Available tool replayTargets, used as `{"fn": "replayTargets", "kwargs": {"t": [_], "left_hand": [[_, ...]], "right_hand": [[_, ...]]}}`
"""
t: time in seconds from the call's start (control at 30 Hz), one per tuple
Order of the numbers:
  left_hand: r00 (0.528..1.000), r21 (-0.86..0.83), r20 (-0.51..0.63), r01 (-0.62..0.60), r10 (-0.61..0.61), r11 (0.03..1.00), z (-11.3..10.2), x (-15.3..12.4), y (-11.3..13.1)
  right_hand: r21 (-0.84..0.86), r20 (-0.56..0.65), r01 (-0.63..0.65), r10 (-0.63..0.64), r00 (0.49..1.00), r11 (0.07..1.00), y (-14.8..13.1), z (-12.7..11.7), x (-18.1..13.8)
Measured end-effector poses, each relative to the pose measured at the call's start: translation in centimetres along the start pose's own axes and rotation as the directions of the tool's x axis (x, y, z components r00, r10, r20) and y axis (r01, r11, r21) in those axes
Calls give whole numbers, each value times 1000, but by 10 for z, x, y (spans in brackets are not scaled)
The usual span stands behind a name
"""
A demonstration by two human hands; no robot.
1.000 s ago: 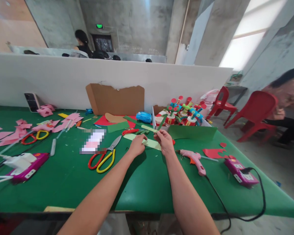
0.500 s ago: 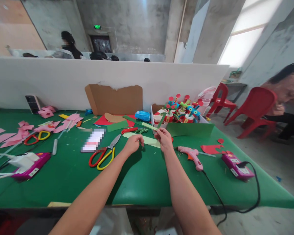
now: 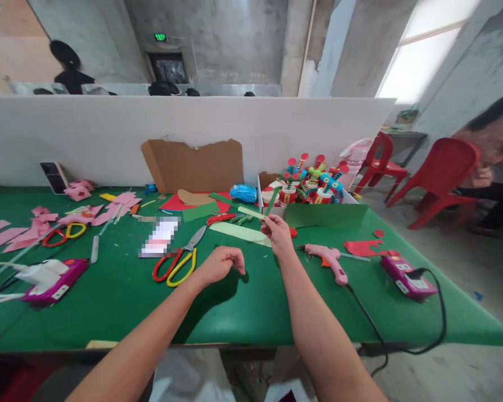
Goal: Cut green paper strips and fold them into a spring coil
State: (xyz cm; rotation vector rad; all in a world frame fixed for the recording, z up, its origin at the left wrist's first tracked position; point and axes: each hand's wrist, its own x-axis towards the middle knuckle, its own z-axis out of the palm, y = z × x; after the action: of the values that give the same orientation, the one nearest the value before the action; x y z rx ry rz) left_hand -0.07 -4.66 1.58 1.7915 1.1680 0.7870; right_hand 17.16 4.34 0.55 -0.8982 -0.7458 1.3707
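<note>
My right hand (image 3: 278,234) pinches two crossed paper strips: a light green strip (image 3: 251,213) and a dark green strip (image 3: 271,202), held just above the green table (image 3: 243,304). My left hand (image 3: 221,262) hovers over the table nearer to me with its fingers curled in; nothing shows in them. A wider light green paper strip (image 3: 238,232) lies flat between the two hands. Red and yellow scissors (image 3: 176,262) lie left of my left hand. A pink glue gun (image 3: 327,260) rests right of my right hand.
A box (image 3: 347,200) of finished colourful paper-cup toys (image 3: 308,184) stands at the back with a green sheet (image 3: 324,215) leaning on it. Purple power units (image 3: 406,281) (image 3: 52,280), pink paper scraps (image 3: 33,223), second scissors (image 3: 61,234), a cardboard piece (image 3: 193,164). A person sits at right on red chairs (image 3: 440,178).
My left hand has let go of the strips and drawn back toward me. My right hand still holds the crossed strips, slightly lifted. The view has shifted a little.
</note>
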Motion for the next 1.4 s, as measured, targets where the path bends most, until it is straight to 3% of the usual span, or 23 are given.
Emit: {"fn": "replayTargets", "kwargs": {"t": [0.17,0.33,0.47,0.63,0.7,0.77,0.9,0.93,1.03,1.1,1.17,1.27,1.4], "left_hand": [[976,6,-117,-184,183,983,17,21,4],[963,58,109,-255,248,965,43,28,0],[929,-96,265,-241,258,966,42,-15,3],[907,-244,404,-19,119,970,28,-83,11],[953,-170,298,-4,56,985,28,-103,14],[973,-50,221,-61,70,997,30,-116,18],[908,23,380,-200,176,980,28,-119,27],[918,70,356,-214,176,974,23,-113,27],[981,435,81,-195,177,879,0,-80,15],[987,657,-50,-81,150,749,-15,-53,-3],[985,773,-139,45,99,633,-21,-30,-21],[989,817,-143,101,29,567,-12,-20,-40],[995,804,-28,-33,93,594,14,-53,-40]], "right_hand": [[-30,22,-18,19,1000,999,2,0,-2],[-37,28,-23,25,999,999,4,1,-2],[-45,19,-42,43,999,998,5,3,-3],[-50,3,-64,65,998,997,4,6,-5],[-56,9,-68,69,998,996,4,7,-7],[-71,14,-78,79,997,994,5,8,-9],[-118,31,-109,114,993,987,8,10,-12],[-126,40,-109,115,993,986,9,11,-13],[-139,62,-99,109,992,985,11,12,-14],[-144,67,-99,109,992,985,11,12,-14],[-148,66,-101,112,992,984,11,13,-14],[-151,69,-98,110,992,984,10,13,-14],[-159,75,-97,110,991,982,10,13,-14]]}}
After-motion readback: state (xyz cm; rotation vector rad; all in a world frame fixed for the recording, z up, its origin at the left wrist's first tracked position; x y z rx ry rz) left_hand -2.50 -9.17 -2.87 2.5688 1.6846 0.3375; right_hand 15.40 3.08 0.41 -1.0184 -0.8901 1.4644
